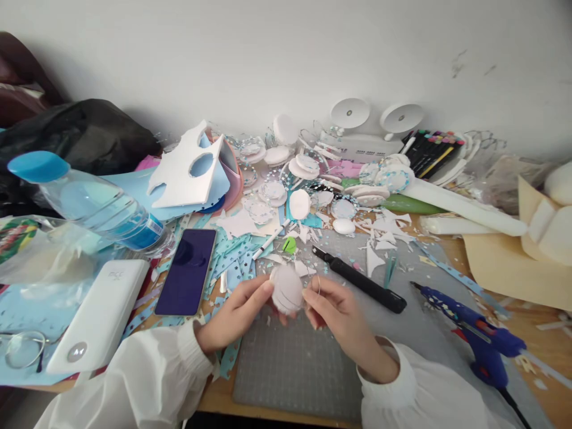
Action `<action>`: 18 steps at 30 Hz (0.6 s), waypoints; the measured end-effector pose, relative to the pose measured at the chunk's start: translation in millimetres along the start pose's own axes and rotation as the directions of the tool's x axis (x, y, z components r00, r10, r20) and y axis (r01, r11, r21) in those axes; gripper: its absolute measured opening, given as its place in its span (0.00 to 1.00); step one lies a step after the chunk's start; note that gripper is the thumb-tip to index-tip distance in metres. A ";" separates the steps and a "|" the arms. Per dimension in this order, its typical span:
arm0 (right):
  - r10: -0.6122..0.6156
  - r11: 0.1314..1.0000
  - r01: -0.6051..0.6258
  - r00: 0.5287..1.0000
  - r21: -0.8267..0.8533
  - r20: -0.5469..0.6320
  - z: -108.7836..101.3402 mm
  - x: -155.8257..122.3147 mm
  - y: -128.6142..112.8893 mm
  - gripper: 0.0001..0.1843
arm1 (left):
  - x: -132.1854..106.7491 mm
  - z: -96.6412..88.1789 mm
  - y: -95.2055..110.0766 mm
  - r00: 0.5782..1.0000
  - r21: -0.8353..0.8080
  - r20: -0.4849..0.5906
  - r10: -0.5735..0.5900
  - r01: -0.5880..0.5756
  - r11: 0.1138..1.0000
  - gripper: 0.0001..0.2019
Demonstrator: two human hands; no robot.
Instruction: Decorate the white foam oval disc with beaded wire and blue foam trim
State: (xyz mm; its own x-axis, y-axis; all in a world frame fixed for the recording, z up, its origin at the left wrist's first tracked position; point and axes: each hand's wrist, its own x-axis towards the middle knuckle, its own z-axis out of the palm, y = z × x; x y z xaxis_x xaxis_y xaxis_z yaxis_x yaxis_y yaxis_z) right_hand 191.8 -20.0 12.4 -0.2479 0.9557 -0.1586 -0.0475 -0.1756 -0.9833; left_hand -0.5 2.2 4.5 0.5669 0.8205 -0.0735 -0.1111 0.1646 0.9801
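My left hand grips a round white disc by its left edge, thumb on top. Thin lines, like wire or thread, cross the disc's face. On its right side, my right hand pinches a thin wire between thumb and finger; the wire curves up in a small loop. Both hands are above the grey cutting mat. Just beyond them lie a black craft knife, a small green piece and scraps of white sheet.
Several white discs with beaded wire are piled along the wall. A blue glue gun lies at the right. At the left are a phone, a white power bank and a tilted water bottle. Markers stand at the back right.
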 end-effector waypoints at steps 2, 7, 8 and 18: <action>0.027 0.999 -0.026 0.999 0.019 -0.030 0.4 0.9 1.7 0.25 | -0.2 -0.6 2.6 0.998 0.102 -0.052 -0.020 0.025 0.994 0.28; 0.021 0.999 -0.020 0.998 0.032 -0.061 4.3 -1.6 2.0 0.24 | -2.2 -1.6 5.6 0.999 0.103 -0.046 0.016 -0.011 0.995 0.27; 0.018 1.000 -0.016 0.998 0.026 -0.061 5.0 -2.3 2.0 0.24 | -2.7 -1.6 6.0 0.999 0.092 -0.040 0.022 -0.018 0.996 0.26; -0.099 0.994 0.094 0.990 -0.056 -0.098 3.6 -5.9 9.0 0.18 | -8.7 -9.0 -8.2 0.995 0.041 -0.046 -0.085 0.087 0.995 0.29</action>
State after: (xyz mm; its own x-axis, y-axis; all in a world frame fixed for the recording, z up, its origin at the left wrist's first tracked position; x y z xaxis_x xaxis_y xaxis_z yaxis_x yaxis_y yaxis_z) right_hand 189.4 -28.0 4.9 -0.1456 0.9869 -0.0688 -0.0160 -0.0719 -0.9973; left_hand -11.8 -1.4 -4.5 0.5364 0.8276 -0.1653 -0.0276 0.2130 0.9767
